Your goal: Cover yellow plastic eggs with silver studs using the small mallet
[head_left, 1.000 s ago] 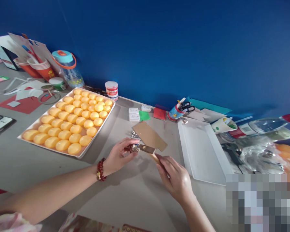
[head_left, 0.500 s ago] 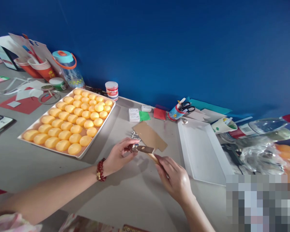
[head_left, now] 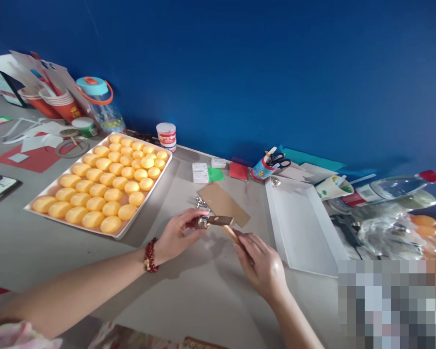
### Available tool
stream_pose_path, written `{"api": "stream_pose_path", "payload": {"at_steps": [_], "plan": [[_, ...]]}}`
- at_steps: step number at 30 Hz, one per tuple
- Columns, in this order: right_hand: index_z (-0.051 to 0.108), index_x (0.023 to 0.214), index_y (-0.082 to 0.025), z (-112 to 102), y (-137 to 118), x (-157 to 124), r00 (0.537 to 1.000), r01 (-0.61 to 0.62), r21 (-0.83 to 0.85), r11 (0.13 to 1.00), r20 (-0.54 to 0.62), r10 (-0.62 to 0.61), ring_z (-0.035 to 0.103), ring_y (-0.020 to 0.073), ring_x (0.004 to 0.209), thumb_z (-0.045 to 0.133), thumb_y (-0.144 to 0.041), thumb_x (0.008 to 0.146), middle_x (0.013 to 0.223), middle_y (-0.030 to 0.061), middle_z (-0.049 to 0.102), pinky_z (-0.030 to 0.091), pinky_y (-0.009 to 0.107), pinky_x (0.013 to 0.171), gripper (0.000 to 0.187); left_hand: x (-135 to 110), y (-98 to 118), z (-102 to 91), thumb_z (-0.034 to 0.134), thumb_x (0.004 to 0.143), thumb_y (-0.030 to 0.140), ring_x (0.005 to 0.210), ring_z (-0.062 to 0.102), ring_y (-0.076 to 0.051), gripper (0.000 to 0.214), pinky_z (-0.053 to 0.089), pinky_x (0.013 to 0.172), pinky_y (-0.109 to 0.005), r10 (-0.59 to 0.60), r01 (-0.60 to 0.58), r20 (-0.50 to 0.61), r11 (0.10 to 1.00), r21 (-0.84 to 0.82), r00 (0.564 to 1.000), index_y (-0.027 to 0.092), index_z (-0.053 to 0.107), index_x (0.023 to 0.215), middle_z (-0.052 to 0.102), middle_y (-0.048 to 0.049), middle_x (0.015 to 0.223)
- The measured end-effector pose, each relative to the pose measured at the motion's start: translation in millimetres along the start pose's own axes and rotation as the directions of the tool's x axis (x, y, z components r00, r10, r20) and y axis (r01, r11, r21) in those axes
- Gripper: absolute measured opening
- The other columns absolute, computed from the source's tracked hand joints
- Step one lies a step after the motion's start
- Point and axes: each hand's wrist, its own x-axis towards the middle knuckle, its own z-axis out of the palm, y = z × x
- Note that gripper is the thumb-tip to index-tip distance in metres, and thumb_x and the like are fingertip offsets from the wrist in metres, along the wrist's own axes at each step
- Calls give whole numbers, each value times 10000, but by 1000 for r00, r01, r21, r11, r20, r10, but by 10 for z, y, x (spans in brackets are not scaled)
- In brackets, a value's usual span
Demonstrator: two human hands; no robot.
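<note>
My left hand (head_left: 180, 233), with a dark red beaded bracelet (head_left: 150, 255) at the wrist, pinches a small shiny silver and dark red piece (head_left: 202, 223). Its exact kind is too small to make out, and my fingers cover part of it. In my right hand (head_left: 263, 265) is a small hammer with a wooden handle (head_left: 232, 234), my fingers wrapped round the lower end. The dark hammer head (head_left: 219, 220) lies level, its left end at or touching the silver piece. Just behind my left fingertips lie several small silver bits (head_left: 202, 202) beside a piece of brown cardboard (head_left: 223, 202).
At left stands a white tray (head_left: 120, 236) of orange balls. A long white tray (head_left: 305, 228) lies at right, beside a plastic bottle (head_left: 395, 186). Small white boxes (head_left: 200, 173), a tub (head_left: 166, 136) and a cup with scissors (head_left: 263, 169) line the blue wall.
The hammer head has tilted slightly, its right end rising a little beside the silver piece. Both hands keep their grips; the whole view has shifted slightly.
</note>
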Motion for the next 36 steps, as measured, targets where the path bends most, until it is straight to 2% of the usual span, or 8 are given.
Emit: {"api": "stream_pose_path", "payload": {"at_steps": [7,10,14,19,23,26,30,36], "plan": [[609,1203,-185,-26,-61,21,999,30,10,1000,11,-30,690,181,782,473,-188,978,937,92,707,556,270,655,262,-4,37,1,678,860,316,904,651,-200,381,573,804,-334,-50,50,-26,999,6,998,197,650,1221,681,-106,1087],[608,1196,-182,-30,-70,25,999,35,16,999,-32,-34,685,189,790,480,-175,971,933,97,704,554,280,658,259,-1,27,2,683,856,321,943,651,-213,389,568,810,-332,-42,42,-18,999,1,999,198,649,1224,672,-119,1137],[604,1196,-185,-27,-64,22,1000,7,32,999,22,-8,683,178,781,475,-179,978,921,86,696,543,265,637,253,0,18,7,677,863,305,937,648,-210,369,558,797,-317,-30,30,-30,1000,8,999,196,650,1215,678,-114,1099],[601,1179,-175,-16,-49,18,1000,20,35,999,-18,-19,678,187,804,487,-160,971,942,95,696,542,276,660,238,-5,5,8,670,869,281,1008,633,-226,351,547,833,-330,-5,5,-13,1000,-10,1000,198,639,1209,645,-126,1175],[613,1157,-190,-17,-32,10,1000,-4,38,999,24,3,684,188,810,487,-179,976,954,92,700,542,275,657,221,-2,-12,4,658,868,233,955,626,-204,340,544,802,-311,11,-11,-12,1000,8,1000,215,628,1205,634,-107,1127],[610,1157,-184,-25,12,-12,999,-17,38,999,-34,18,684,196,849,500,-173,969,995,103,699,549,288,705,218,-3,8,-1,660,859,206,924,610,-187,348,543,786,-295,32,-32,8,999,13,999,216,616,1204,598,-104,1130],[594,1204,-201,2,133,-35,988,-138,-58,989,-80,133,681,207,877,497,-222,978,1048,102,684,546,300,719,247,-21,78,-21,659,860,207,874,589,-165,339,533,754,-269,49,-50,15,993,105,999,223,618,1197,565,-94,1124],[530,1310,-176,165,293,-49,963,-266,-308,914,-40,266,658,265,912,405,-245,984,1067,117,657,547,379,720,356,-48,142,-17,643,864,201,902,577,-167,405,543,786,-282,49,-51,22,988,144,999,238,570,1261,534,-83,1136]]}}
